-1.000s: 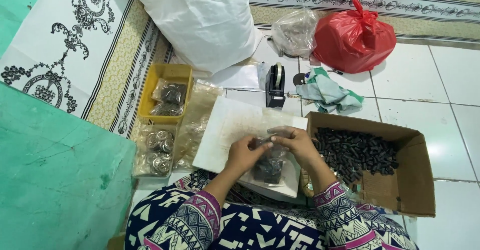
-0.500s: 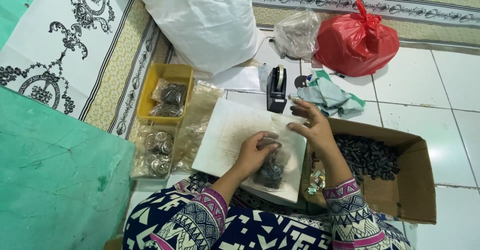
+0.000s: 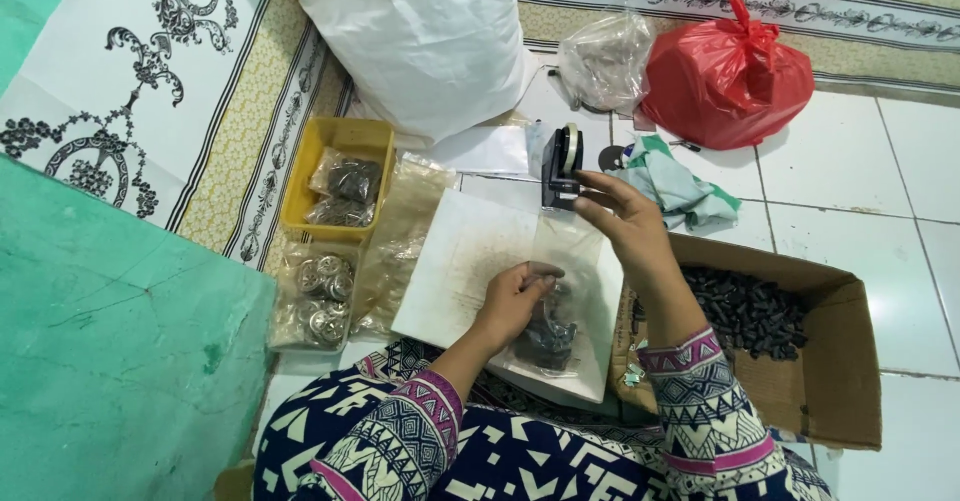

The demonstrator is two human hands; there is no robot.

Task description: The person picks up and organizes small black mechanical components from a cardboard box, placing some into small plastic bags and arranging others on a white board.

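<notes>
My left hand [image 3: 515,299] presses down on a small clear plastic bag [image 3: 552,333] of dark metal parts, which lies on a white board [image 3: 460,261] in front of me. My right hand [image 3: 625,226] is stretched forward with its fingers at a black tape dispenser [image 3: 561,166] standing at the far edge of the board. Whether the fingers pinch a strip of tape is too small to tell. A cardboard box [image 3: 830,361] holding several loose dark parts [image 3: 745,311] sits to my right.
A yellow tray [image 3: 335,141] with filled bags and packs of round silver parts [image 3: 320,291] lie at the left, beside a stack of clear bags [image 3: 405,231]. A red plastic bag [image 3: 730,76], a clear bag [image 3: 605,56], a green-white cloth [image 3: 675,181] and a large white sack [image 3: 420,31] lie beyond.
My right hand has left the small bag and reached forward to the tape dispenser. My left hand stays on the bag on the board.
</notes>
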